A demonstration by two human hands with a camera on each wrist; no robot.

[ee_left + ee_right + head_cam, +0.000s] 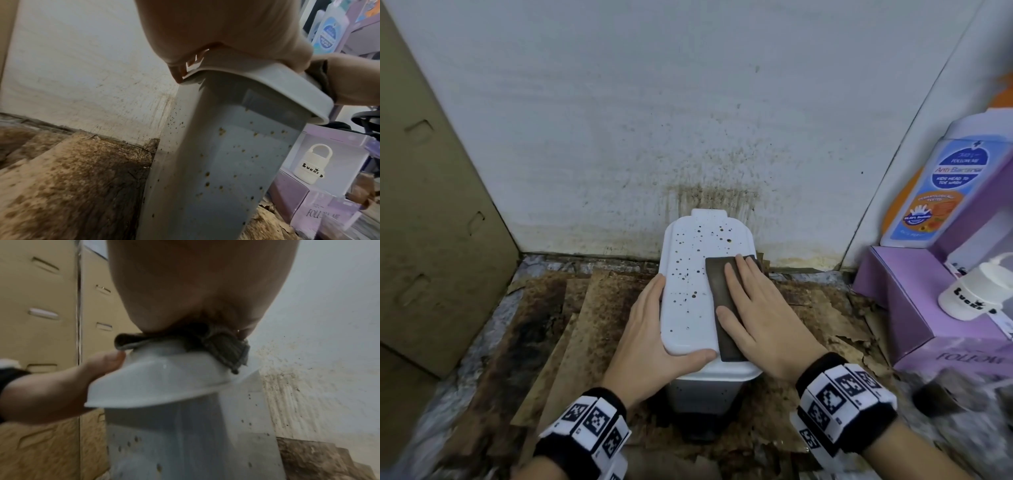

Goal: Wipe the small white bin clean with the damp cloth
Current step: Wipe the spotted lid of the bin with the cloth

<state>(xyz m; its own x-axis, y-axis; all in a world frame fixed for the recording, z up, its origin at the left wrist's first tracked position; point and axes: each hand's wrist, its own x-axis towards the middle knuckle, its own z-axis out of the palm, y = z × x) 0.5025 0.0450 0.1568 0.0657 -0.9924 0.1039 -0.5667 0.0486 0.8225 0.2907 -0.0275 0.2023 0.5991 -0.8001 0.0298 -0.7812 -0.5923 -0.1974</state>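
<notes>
Small white bin stood on stained cardboard on the floor, back against the spattered white wall. Lid shut, dotted with brown specks on its left part. Left hand clasped the lid's near-left edge, thumb curled over the front rim, fingers along the side. Right hand lay flat, fingers straight, pressing the dark damp cloth onto the lid's right side. Purple boxes and a wash bottle stood to the right.
</notes>
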